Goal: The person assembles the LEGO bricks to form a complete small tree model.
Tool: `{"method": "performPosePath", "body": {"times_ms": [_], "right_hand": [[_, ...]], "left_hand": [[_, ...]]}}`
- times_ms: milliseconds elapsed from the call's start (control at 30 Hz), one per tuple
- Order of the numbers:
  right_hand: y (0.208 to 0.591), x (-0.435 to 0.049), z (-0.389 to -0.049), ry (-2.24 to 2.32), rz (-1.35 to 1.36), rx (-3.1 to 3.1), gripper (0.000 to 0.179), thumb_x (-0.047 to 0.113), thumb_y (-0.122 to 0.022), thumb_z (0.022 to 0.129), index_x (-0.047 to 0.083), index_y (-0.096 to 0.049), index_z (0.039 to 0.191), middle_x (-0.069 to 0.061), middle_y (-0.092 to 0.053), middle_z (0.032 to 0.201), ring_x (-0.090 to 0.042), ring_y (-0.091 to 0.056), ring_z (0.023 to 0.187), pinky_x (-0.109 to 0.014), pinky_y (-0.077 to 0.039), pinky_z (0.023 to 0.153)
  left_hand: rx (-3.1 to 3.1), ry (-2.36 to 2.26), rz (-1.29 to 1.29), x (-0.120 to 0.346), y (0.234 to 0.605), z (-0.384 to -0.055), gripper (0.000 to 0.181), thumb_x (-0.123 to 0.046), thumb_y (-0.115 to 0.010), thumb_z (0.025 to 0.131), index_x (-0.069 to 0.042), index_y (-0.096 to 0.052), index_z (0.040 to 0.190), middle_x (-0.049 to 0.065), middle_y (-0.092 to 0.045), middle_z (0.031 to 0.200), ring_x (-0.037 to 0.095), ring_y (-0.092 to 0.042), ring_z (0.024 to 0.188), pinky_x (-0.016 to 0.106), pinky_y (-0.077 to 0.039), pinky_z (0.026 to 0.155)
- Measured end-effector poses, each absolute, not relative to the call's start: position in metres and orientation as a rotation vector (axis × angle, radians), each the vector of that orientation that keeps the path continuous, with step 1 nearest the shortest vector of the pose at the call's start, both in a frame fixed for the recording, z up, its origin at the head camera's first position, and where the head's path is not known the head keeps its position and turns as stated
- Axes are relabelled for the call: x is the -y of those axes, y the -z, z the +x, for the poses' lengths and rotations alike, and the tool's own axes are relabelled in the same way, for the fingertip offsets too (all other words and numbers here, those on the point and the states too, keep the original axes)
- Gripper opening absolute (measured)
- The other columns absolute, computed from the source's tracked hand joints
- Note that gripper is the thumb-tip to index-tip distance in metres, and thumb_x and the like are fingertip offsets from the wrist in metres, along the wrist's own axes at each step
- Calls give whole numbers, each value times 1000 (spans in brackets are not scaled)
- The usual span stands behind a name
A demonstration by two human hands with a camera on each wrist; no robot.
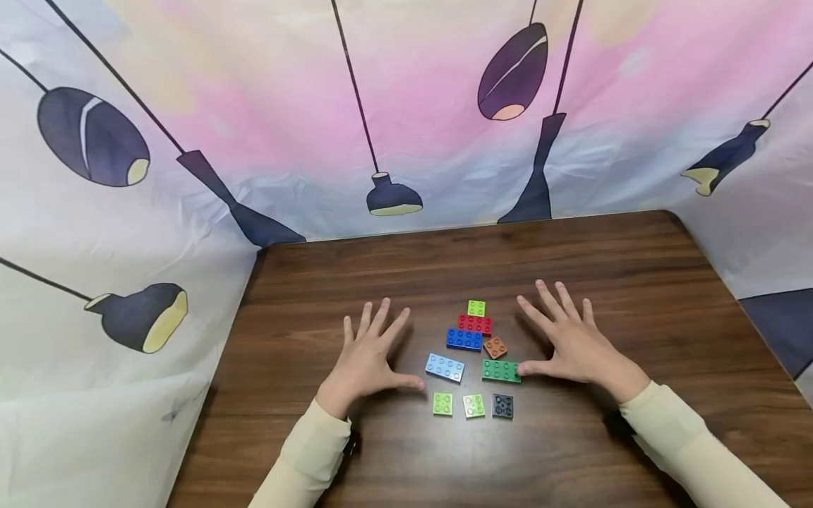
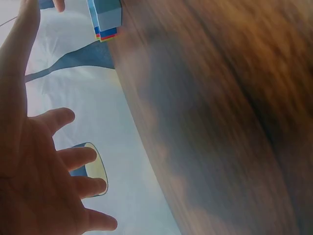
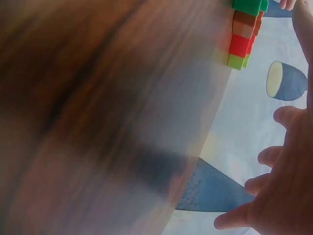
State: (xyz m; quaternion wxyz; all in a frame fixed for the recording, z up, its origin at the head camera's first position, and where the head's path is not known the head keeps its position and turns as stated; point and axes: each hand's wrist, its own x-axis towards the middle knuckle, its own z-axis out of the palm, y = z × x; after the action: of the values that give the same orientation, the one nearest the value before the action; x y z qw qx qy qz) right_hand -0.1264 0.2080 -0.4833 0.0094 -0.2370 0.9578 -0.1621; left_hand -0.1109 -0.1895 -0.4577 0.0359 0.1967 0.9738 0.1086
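My left hand [image 1: 366, 363] is spread with straight fingers left of a group of toy building bricks, its thumb tip near the light blue brick [image 1: 444, 367]. On the other side my right hand [image 1: 574, 346] is spread too, its thumb at the right end of the green brick [image 1: 501, 370]; whether they touch I cannot tell. Further back lie a blue brick [image 1: 464, 339], a red brick [image 1: 474, 324] and a small lime brick [image 1: 476, 308], close together. A small brown brick [image 1: 495, 347] sits beside the blue one. Neither hand holds anything.
Nearest me, two lime bricks, one at the left [image 1: 442, 403] and one in the middle [image 1: 473, 406], stand in a row with a black brick [image 1: 503, 406]. The dark wooden table [image 1: 381, 268] meets a curtain [image 1: 432, 141] printed with hanging lamps at its back edge.
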Motion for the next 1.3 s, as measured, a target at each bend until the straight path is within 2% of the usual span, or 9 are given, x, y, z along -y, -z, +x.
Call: {"method": "performPosePath", "body": {"times_ms": [433,700,967,1167,1300], "right_hand": [[478,-199,-128,542,-733,-2953,123,83,-73,76,21,-23,170,-21,-3,176,-55,-1,157,-89,-8,109],[478,-200,-127,540,-714,-2962,123,83,-72,77,19,-24,169,-22,-4,175,-56,-1,156,-89,-9,109],[476,-196,-125,571,-710,-2976,122,81,-74,78,21,-21,170,-22,-2,175,-57,-3,156,-89,-11,109],[476,-194,-120,673,-663,-2966,122,76,-79,78,22,-19,170,-22,2,175,-57,0,156,-89,-10,109],[477,-191,-114,729,-653,-2982,123,73,-81,78,23,-18,171,-22,3,175,-57,0,156,-89,-12,108]], "left_hand": [[-2996,-352,643,185,460,-110,132,-84,-82,63,-24,-31,168,20,-19,174,53,-12,157,84,-12,115],[-2972,-416,645,183,462,-107,130,-83,-82,64,-26,-29,168,19,-17,174,53,-11,157,83,-11,115],[-2977,-501,641,184,465,-103,130,-79,-85,65,-23,-30,168,21,-18,174,54,-13,156,84,-13,114],[-2927,-615,619,181,467,-96,128,-77,-85,68,-25,-26,169,19,-13,175,51,-9,158,80,-8,117],[-2904,-733,583,180,470,-89,127,-73,-88,68,-23,-29,168,18,-14,175,50,-10,158,80,-7,118]]}}
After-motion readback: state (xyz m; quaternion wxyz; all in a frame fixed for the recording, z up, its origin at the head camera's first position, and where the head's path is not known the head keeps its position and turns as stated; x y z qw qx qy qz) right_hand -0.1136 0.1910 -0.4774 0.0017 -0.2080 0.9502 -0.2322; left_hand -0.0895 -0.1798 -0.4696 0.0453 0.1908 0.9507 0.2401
